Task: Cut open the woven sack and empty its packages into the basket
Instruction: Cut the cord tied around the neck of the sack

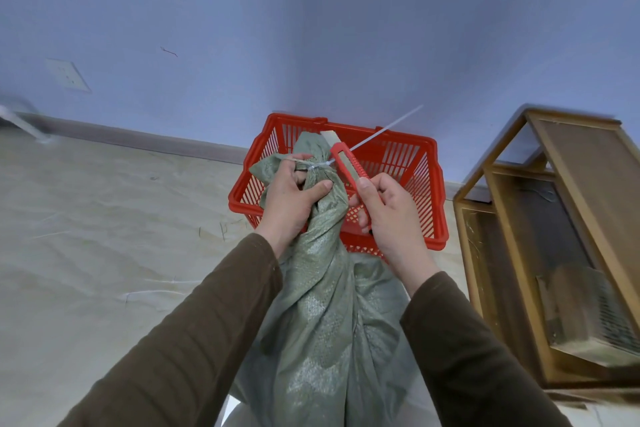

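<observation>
A grey-green woven sack [325, 315] stands upright between my arms, its neck bunched and bound by a white cable tie [320, 166] whose long tail points up to the right. My left hand [291, 204] is shut around the sack's neck just below the tie. My right hand [388, 211] grips a red utility knife [346, 166], whose blade end lies against the tie. Behind the sack, on the floor by the wall, sits a red plastic basket [426, 184]; the sack hides most of its inside.
A wooden shelf frame [554, 236] stands close on the right. The blue wall [311, 28] rises right behind the basket, with a socket plate [69, 74] at the left. Pale floor [104, 236] spreads to the left.
</observation>
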`<action>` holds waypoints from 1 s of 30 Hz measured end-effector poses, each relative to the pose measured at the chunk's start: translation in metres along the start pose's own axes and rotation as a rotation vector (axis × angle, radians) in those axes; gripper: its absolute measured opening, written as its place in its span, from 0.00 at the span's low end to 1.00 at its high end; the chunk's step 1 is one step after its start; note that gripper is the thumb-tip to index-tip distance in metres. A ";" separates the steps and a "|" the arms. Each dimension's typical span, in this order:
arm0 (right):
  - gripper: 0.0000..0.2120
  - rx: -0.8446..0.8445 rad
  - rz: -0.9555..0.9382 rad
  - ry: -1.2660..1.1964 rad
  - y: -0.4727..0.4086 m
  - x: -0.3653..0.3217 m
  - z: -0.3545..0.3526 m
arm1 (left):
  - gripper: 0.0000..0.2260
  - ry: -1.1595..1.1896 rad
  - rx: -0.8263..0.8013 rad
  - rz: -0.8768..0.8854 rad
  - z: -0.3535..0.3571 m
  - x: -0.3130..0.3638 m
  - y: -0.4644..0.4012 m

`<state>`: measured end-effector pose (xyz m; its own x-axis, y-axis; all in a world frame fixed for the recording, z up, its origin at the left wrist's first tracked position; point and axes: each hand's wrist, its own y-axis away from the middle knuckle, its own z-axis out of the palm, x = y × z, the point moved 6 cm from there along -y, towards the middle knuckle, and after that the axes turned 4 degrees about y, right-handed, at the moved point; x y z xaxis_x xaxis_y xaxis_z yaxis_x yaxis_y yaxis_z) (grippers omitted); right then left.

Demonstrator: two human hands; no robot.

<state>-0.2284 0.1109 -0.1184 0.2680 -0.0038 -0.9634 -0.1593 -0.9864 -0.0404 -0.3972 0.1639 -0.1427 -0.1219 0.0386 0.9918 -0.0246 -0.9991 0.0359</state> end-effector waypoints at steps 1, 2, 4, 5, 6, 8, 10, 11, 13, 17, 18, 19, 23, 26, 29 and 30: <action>0.12 -0.005 -0.016 0.046 0.000 0.000 -0.003 | 0.21 0.002 0.008 0.000 -0.002 0.000 -0.002; 0.10 -0.016 -0.030 0.098 0.000 0.001 -0.005 | 0.21 0.007 0.014 -0.003 -0.003 -0.001 -0.003; 0.05 -0.051 -0.051 0.213 0.001 0.003 -0.010 | 0.21 0.011 0.026 -0.015 -0.007 -0.002 -0.006; 0.04 -0.073 -0.062 0.277 0.003 0.003 -0.011 | 0.20 0.009 0.030 -0.019 -0.009 -0.003 -0.007; 0.08 -0.089 -0.081 0.347 0.003 0.003 -0.012 | 0.20 0.010 0.033 -0.020 -0.010 -0.004 -0.008; 0.18 -0.113 -0.119 0.482 0.005 -0.001 -0.010 | 0.20 0.013 0.037 -0.017 -0.012 -0.005 -0.009; 0.21 -0.124 -0.149 0.607 0.006 -0.004 -0.007 | 0.21 0.012 0.032 -0.020 -0.011 -0.005 -0.009; 0.20 -0.116 -0.164 0.663 0.006 -0.005 -0.007 | 0.22 0.008 0.030 -0.019 -0.010 -0.005 -0.009; 0.18 -0.092 -0.180 0.735 0.008 -0.008 -0.007 | 0.23 -0.014 0.029 -0.007 -0.008 -0.004 -0.009; 0.17 -0.078 -0.171 0.780 0.008 -0.011 -0.006 | 0.22 -0.052 0.009 0.025 -0.004 0.000 -0.007; 0.18 -0.068 -0.164 0.787 0.008 -0.011 -0.007 | 0.22 -0.057 0.003 0.034 -0.003 0.000 -0.007; 0.18 -0.054 -0.162 0.795 0.007 -0.011 -0.008 | 0.22 -0.060 -0.002 0.039 -0.003 0.000 -0.007; 0.17 0.023 -0.152 0.804 0.009 -0.014 -0.013 | 0.20 -0.099 -0.014 0.059 0.000 0.000 -0.006; 0.16 0.112 -0.163 0.795 0.012 -0.016 -0.018 | 0.18 -0.137 -0.010 0.069 0.001 0.002 -0.005; 0.16 0.150 -0.146 0.826 0.012 -0.014 -0.020 | 0.17 -0.157 0.004 0.059 0.003 0.004 -0.002; 0.16 0.124 -0.127 0.810 0.010 -0.011 -0.020 | 0.17 -0.152 0.012 0.050 0.004 0.004 -0.002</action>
<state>-0.2143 0.0977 -0.1035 0.8849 -0.0571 -0.4624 -0.1723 -0.9622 -0.2110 -0.3939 0.1656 -0.1379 0.0287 -0.0141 0.9995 -0.0101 -0.9999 -0.0138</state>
